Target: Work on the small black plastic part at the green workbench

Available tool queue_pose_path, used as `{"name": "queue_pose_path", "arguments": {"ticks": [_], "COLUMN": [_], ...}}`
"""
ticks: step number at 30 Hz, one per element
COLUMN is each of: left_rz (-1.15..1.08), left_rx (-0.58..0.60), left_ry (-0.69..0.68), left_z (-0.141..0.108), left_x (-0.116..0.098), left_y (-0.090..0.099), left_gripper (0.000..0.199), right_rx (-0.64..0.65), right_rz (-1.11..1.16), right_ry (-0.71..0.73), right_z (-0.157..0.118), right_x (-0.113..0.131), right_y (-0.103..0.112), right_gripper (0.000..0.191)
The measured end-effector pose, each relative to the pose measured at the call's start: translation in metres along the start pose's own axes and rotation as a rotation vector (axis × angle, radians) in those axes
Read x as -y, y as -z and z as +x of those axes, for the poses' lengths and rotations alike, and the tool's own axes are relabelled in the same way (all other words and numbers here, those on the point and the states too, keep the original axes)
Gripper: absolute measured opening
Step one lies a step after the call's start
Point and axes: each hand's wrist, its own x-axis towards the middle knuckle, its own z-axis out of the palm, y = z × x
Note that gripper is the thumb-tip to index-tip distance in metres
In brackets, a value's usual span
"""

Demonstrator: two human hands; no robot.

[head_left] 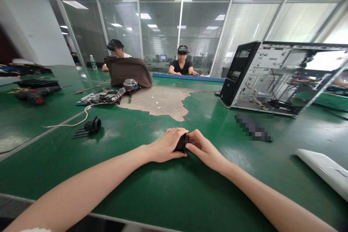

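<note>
Between my hands, low over the green tabletop, is a small black part (180, 144), mostly covered by fingers; its exact kind does not show. My left hand (165, 145) wraps over it from the left, thumb along the near side. From the right, my right hand (204, 149) pinches the part's edge with thumb and fingers. To the left, a black plastic piece with a round end and several flat prongs (92, 125) lies on the table, apart from both hands.
An open computer case (239, 74) stands at right, near a pixelated dark object (254, 127) and a white panel (323, 170). A circuit board (102, 96), white cable (84, 117) and power drill (38, 92) lie left. Two people sit across the table, one behind a brown cloth-covered object (129, 70).
</note>
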Motion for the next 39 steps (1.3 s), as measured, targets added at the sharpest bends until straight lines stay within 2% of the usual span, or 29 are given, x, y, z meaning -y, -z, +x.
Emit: {"name": "queue_pose_path", "arguments": {"ticks": [4,9,13,19,23,28,34,39], "left_rz": [-0.002,0.0,0.01,0.006,0.006,0.011,0.01,0.007], "left_rx": [0.003,-0.003,0.01,0.019,0.005,0.008,-0.001,-0.001], "left_ry": [-0.012,-0.037,-0.035,-0.019,-0.019,-0.033,-0.017,-0.009], "left_z": [0.0002,-0.0003,-0.0001,-0.0001,0.0002,0.0001,-0.0005,0.0001], "left_x": [-0.0001,0.001,0.0014,0.0007,0.0005,0.0009,0.0018,0.0009], "left_y": [0.0001,0.0003,-0.0003,-0.0008,-0.0005,-0.0009,-0.0025,-0.0016], "left_gripper": [0.062,0.064,0.063,0.06,0.062,0.062,0.062,0.062], "right_rx": [-0.026,-0.08,-0.044,-0.05,-0.065,-0.054,-0.049,-0.064], "right_rz": [-0.043,0.094,0.089,0.02,0.105,0.076,-0.005,0.084], "right_ry": [0.075,-0.045,-0.089,0.061,-0.028,-0.081,0.077,-0.044], "right_z": [-0.0035,0.0027,0.0021,-0.004,-0.0002,0.002,-0.0048,-0.0008], "right_x": [0.004,0.0012,-0.0023,0.0019,-0.0002,-0.0049,0.001,0.0009], "right_y": [-0.0011,-0.0026,-0.0016,-0.0017,-0.0027,-0.0024,-0.0016,-0.0022], "right_gripper": [0.016,0.018,0.018,0.016,0.015,0.017,0.018,0.013]}}
